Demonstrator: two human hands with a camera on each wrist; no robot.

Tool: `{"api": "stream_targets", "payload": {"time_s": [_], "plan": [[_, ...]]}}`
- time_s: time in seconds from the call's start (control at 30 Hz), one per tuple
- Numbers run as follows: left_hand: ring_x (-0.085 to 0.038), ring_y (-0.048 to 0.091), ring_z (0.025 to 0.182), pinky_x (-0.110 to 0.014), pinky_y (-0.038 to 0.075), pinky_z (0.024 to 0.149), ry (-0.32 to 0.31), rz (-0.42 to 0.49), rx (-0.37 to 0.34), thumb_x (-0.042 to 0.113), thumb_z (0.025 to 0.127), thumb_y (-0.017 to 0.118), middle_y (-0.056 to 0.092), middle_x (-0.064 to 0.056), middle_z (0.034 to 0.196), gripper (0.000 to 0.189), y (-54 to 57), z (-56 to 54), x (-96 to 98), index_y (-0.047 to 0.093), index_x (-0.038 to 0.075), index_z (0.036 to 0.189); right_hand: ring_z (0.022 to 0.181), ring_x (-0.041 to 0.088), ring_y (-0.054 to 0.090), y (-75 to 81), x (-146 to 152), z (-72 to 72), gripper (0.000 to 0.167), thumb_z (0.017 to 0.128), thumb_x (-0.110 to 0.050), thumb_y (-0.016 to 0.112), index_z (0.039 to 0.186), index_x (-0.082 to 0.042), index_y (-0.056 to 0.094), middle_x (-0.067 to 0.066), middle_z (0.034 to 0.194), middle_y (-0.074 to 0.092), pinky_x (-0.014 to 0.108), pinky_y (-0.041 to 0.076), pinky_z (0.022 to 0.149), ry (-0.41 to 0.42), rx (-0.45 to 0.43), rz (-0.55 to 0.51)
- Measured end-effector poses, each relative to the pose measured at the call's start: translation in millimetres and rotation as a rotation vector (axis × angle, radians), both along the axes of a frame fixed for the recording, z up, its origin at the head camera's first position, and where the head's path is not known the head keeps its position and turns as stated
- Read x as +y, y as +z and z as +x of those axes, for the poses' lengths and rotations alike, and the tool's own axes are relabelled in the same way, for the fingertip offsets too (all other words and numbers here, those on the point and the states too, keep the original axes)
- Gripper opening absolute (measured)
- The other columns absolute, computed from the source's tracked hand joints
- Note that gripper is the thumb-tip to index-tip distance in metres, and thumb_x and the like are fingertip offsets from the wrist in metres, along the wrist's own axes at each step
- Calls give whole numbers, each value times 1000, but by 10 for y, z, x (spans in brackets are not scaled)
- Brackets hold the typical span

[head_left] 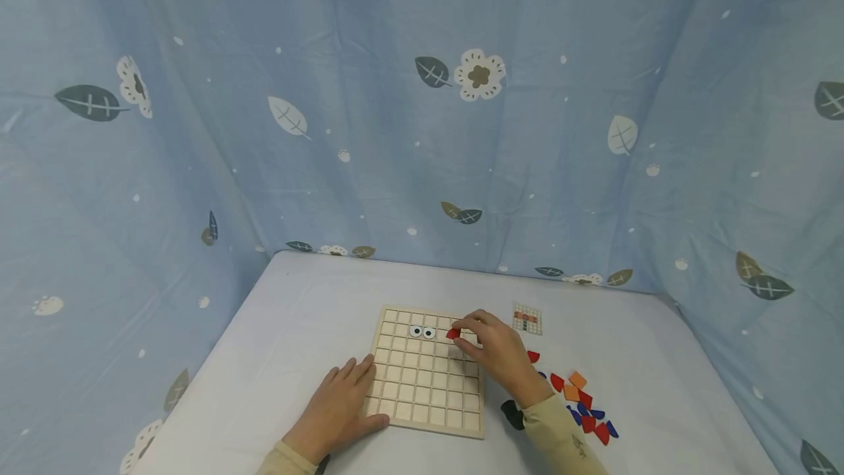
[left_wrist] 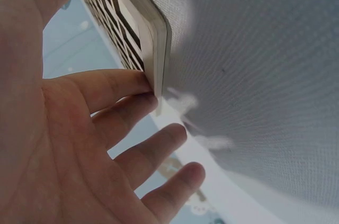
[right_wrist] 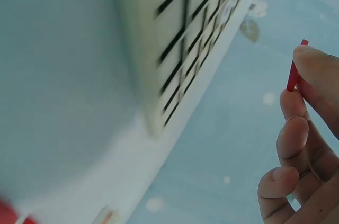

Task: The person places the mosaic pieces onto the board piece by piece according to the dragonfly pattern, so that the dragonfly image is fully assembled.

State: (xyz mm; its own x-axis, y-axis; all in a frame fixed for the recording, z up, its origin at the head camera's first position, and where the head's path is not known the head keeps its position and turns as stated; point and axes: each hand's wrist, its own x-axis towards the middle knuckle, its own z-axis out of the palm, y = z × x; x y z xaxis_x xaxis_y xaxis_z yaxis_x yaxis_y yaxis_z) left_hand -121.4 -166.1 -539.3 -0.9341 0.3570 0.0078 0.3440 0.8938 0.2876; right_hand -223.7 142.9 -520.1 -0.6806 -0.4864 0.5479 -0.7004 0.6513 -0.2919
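Note:
A wooden grid board (head_left: 425, 370) with square cells lies flat on the white table. Two round eye pieces (head_left: 423, 332) sit side by side in cells of its upper part. My left hand (head_left: 341, 405) rests at the board's left edge, its fingers fairly straight; fingertips (left_wrist: 144, 83) touch the rim in the left wrist view. Over the board's upper right, my right hand (head_left: 497, 350) pinches a small red piece (head_left: 453, 333) between thumb and fingers. In the right wrist view that red piece (right_wrist: 296, 66) appears edge-on, above the board.
Right of the board lie loose red pieces (head_left: 602, 432), orange squares (head_left: 577, 379) and blue pieces (head_left: 583, 409). A small pattern card (head_left: 527, 319) lies behind them. A black object (head_left: 512, 414) is partly hidden by the right forearm. A blue curtain (head_left: 369, 130) surrounds the table.

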Motion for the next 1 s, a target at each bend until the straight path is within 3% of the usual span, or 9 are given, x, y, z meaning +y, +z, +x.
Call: {"api": "stream_targets", "payload": {"time_s": [0.17, 0.4, 1.0], "plan": [[-49, 42, 137, -64, 35, 110, 0, 8, 2, 62, 85, 71, 44, -22, 154, 92, 32, 22, 3, 51, -7, 143, 82, 12, 64, 56, -244, 9, 30, 81, -17, 87, 108, -18, 76, -3, 102, 67, 26, 56, 65, 59, -1, 3], [-48, 43, 137, -63, 37, 110, -14, -5, 15, 61, 87, 69, 44, -21, 154, 90, 32, 25, 11, 51, -6, 143, 88, 10, 66, 45, -477, -13, 28, 83, -21, 86, 109, -20, 76, -6, 102, 66, 28, 58, 70, 68, -2, 48], [-47, 44, 136, -63, 37, 109, -23, 0, 23, 62, 88, 67, 44, -21, 154, 90, 26, 18, -2, 51, -7, 143, 83, 8, 65, -34, -696, -106, 18, 86, -26, 84, 102, -19, 79, -4, 99, 69, 24, 56, 71, 63, -88, 240]]}}
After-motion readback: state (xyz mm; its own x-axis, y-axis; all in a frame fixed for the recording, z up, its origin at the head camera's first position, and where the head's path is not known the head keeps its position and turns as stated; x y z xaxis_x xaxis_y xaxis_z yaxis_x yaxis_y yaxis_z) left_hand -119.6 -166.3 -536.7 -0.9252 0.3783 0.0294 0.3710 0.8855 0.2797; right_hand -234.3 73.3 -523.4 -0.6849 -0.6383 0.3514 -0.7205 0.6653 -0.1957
